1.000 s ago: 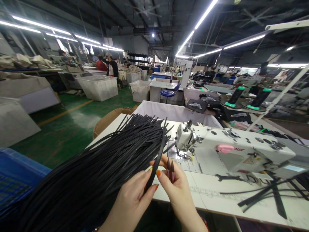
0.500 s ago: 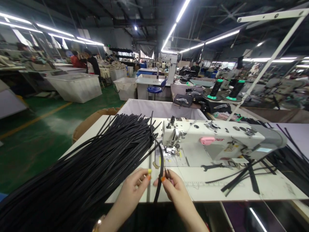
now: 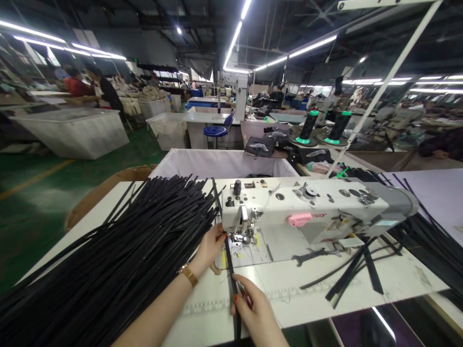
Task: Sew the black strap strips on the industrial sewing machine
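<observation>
A narrow black strip [image 3: 230, 262] runs lengthwise past the left side of the sewing machine's needle area [image 3: 241, 236]. My left hand [image 3: 211, 246] is closed, pinching this strip beside the presser foot. Nearer to me, my right hand [image 3: 251, 308] grips the strip's lower part between thumb and fingers. Small thread snips [image 3: 246, 295] with a pinkish handle are also tucked in that hand, mostly hidden by the fingers. To the left of my left hand lies a large pile of black strips [image 3: 144, 246].
The white sewing machine [image 3: 307, 207] stands across the table with a pink piece on its front. A wrench [image 3: 313, 255] and several cut black strips [image 3: 356, 274] lie to the right. Behind stands a pale bin [image 3: 202, 161]; black thread cones [image 3: 338, 127] stand at the back right.
My left hand has moved forward from near the table's front edge and taken hold of the strip beside the presser foot. My right hand still grips the strip, and the view has shifted.
</observation>
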